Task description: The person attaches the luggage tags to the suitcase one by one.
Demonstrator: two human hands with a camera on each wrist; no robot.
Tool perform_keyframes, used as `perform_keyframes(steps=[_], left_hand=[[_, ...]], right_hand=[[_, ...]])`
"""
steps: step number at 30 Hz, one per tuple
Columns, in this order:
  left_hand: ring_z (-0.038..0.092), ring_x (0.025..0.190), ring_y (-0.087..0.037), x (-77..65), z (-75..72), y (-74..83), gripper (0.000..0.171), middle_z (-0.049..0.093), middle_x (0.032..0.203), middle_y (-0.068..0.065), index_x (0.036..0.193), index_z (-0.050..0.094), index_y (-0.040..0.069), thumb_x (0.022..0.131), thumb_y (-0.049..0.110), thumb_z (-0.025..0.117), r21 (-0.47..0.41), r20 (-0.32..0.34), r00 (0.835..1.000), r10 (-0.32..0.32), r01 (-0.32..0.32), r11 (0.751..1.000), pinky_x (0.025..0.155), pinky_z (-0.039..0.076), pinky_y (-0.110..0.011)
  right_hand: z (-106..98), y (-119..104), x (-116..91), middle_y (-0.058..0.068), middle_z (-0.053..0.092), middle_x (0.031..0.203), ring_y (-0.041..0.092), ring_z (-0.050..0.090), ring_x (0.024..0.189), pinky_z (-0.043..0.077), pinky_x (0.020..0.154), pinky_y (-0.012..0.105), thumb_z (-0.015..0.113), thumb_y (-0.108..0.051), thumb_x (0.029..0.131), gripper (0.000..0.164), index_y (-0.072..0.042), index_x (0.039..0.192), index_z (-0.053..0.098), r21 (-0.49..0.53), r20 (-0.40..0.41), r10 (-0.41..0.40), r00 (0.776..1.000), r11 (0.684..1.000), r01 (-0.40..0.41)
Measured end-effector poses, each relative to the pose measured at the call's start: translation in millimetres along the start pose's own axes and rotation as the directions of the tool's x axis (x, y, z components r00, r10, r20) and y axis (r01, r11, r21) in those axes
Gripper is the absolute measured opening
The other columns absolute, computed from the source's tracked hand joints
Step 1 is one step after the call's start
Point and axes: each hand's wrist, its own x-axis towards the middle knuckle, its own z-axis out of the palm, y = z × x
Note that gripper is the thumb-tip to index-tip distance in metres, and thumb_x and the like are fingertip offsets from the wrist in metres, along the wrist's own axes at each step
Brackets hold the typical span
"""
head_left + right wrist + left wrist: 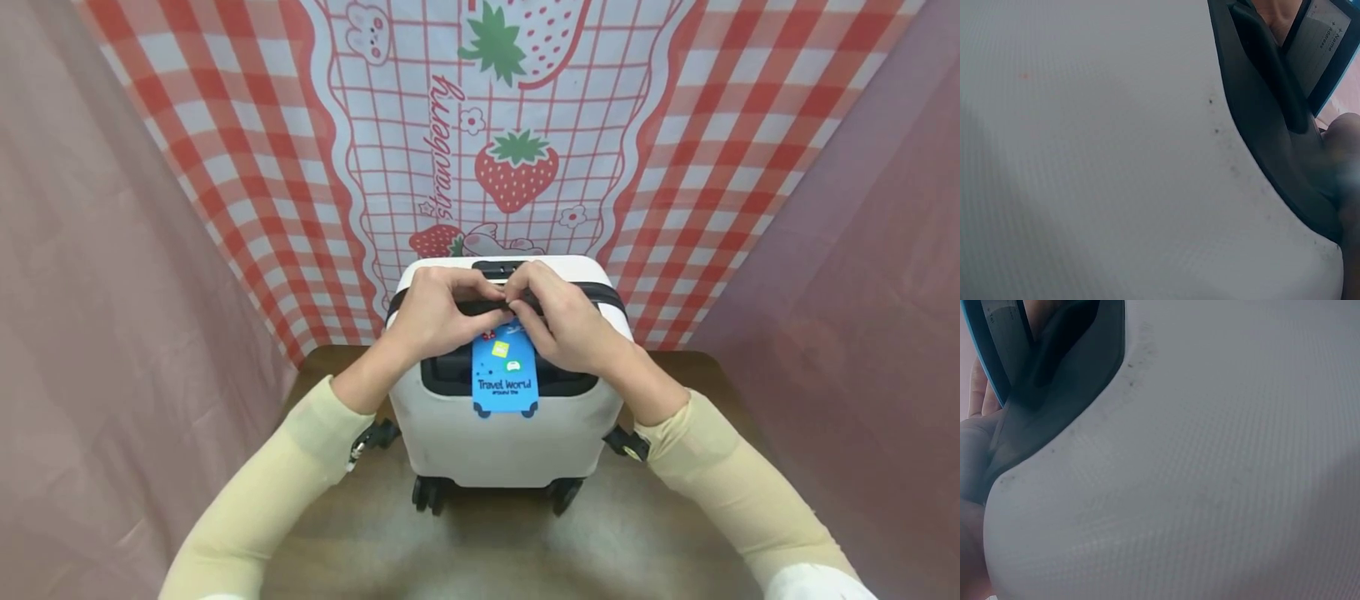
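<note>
A brown bench point(337, 533) carries the white suitcase point(502, 450), which stands on black wheels point(429, 495). Behind it hangs a red-and-white checked cloth point(247, 125) printed with strawberries, and plain pinkish curtains point(112, 333) close in both sides.

The blue luggage tag point(506, 392) lies over the black recess point(573, 382) on the suitcase's upper side. Its long axis runs from the fingertips towards the person, with the lettered end nearest and the print reading upright from the head view. In the right wrist view, a white card point(1316, 53) with name and address lines shows on its other face.

The left hand point(438, 312) and the right hand point(566, 325) meet at the tag's far end, each with thumb and fingers bent into a pinch. What they grip is small and partly hidden, though it seems to be the tag's strap.
</note>
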Motion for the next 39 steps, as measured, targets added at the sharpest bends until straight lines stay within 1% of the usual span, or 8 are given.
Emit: perform_keyframes(steps=[4, 10, 17, 23, 30, 33, 35, 39], left_hand=[[0.082, 0.100, -0.019, 0.5, -0.4, 0.6, 0.019, 0.084, 0.103, -0.006, 0.102, 0.084, 0.009, 0.087, 0.019, 0.090, -0.011, 0.013, 1.000, -0.013, 0.013, 1.000, 0.091, 0.065, -0.032], [0.082, 0.099, -0.018, 3.8, -2.0, 0.3, 0.017, 0.084, 0.103, -0.005, 0.099, 0.083, 0.009, 0.087, 0.019, 0.089, -0.018, 0.045, 0.998, -0.044, 0.045, 0.999, 0.091, 0.065, -0.032], [0.082, 0.100, -0.018, 4.1, -2.1, 1.5, 0.017, 0.084, 0.104, -0.006, 0.099, 0.081, 0.009, 0.088, 0.020, 0.089, -0.015, 0.072, 0.995, -0.067, 0.068, 0.998, 0.092, 0.065, -0.034], [0.082, 0.099, -0.018, 5.0, -1.5, 2.4, 0.016, 0.084, 0.103, -0.006, 0.099, 0.081, 0.010, 0.088, 0.019, 0.089, -0.015, 0.069, 0.995, -0.070, 0.071, 0.997, 0.092, 0.065, -0.035], [0.082, 0.099, -0.018, 4.8, -0.6, 2.0, 0.015, 0.084, 0.103, -0.005, 0.098, 0.081, 0.010, 0.088, 0.019, 0.089, -0.002, 0.063, 0.995, -0.081, 0.081, 0.997, 0.093, 0.065, -0.035], [0.082, 0.097, -0.017, 5.5, -0.3, 1.6, 0.015, 0.084, 0.102, -0.005, 0.096, 0.080, 0.010, 0.088, 0.019, 0.089, 0.002, 0.059, 0.995, -0.079, 0.079, 0.997, 0.092, 0.065, -0.035], [0.082, 0.096, -0.017, 6.2, 0.0, 1.3, 0.015, 0.084, 0.101, -0.005, 0.095, 0.080, 0.010, 0.088, 0.020, 0.089, 0.002, 0.060, 0.995, -0.078, 0.078, 0.997, 0.091, 0.065, -0.035], [0.082, 0.095, -0.017, 6.9, 0.1, 0.3, 0.015, 0.084, 0.102, -0.005, 0.095, 0.080, 0.010, 0.088, 0.020, 0.089, 0.013, 0.061, 0.995, -0.080, 0.079, 0.997, 0.090, 0.065, -0.035]], right_hand=[[0.0, 0.1, -1.0, 0.012, 0.061, 0.103, 0.018, 0.057, 0.087, 0.051, 0.076, 0.030, 0.059, -0.001, 0.105, 0.007, 0.000, 0.110, 0.055, 0.028, -0.007, 0.008, 1.000, 1.000, -0.008], [-1.6, 1.0, 0.0, 0.011, 0.062, 0.102, 0.018, 0.059, 0.091, 0.049, 0.082, 0.029, 0.058, 0.009, 0.101, 0.013, 0.000, 0.110, 0.053, 0.089, -0.008, 0.056, 0.998, 0.994, -0.055], [-3.2, 1.1, -0.4, 0.012, 0.062, 0.104, 0.020, 0.060, 0.096, 0.051, 0.089, 0.030, 0.054, 0.002, 0.107, 0.005, 0.001, 0.111, 0.053, 0.118, 0.008, 0.053, 0.999, 0.992, -0.054], [-3.4, 2.3, -1.2, 0.012, 0.060, 0.104, 0.021, 0.060, 0.098, 0.050, 0.091, 0.027, 0.056, 0.003, 0.105, 0.006, 0.001, 0.110, 0.053, 0.120, -0.015, 0.017, 1.000, 0.993, -0.015], [-3.3, 2.8, -2.3, 0.013, 0.060, 0.104, 0.022, 0.061, 0.100, 0.050, 0.096, 0.022, 0.052, -0.006, 0.109, 0.008, 0.002, 0.110, 0.052, 0.131, -0.034, -0.010, 0.999, 0.991, 0.014], [-3.6, 2.7, -2.5, 0.013, 0.060, 0.104, 0.022, 0.061, 0.099, 0.050, 0.096, 0.021, 0.055, 0.001, 0.106, 0.005, 0.002, 0.110, 0.052, 0.133, -0.041, -0.005, 0.999, 0.991, 0.010], [-3.8, 2.0, -2.3, 0.013, 0.061, 0.103, 0.022, 0.061, 0.099, 0.050, 0.095, 0.021, 0.057, 0.007, 0.102, 0.010, 0.002, 0.109, 0.053, 0.138, -0.051, 0.009, 0.999, 0.990, -0.002], [-3.6, 0.7, -2.0, 0.012, 0.063, 0.102, 0.021, 0.061, 0.095, 0.050, 0.092, 0.019, 0.062, 0.010, 0.099, 0.015, 0.000, 0.108, 0.055, 0.157, -0.060, 0.033, 0.998, 0.987, -0.023]])
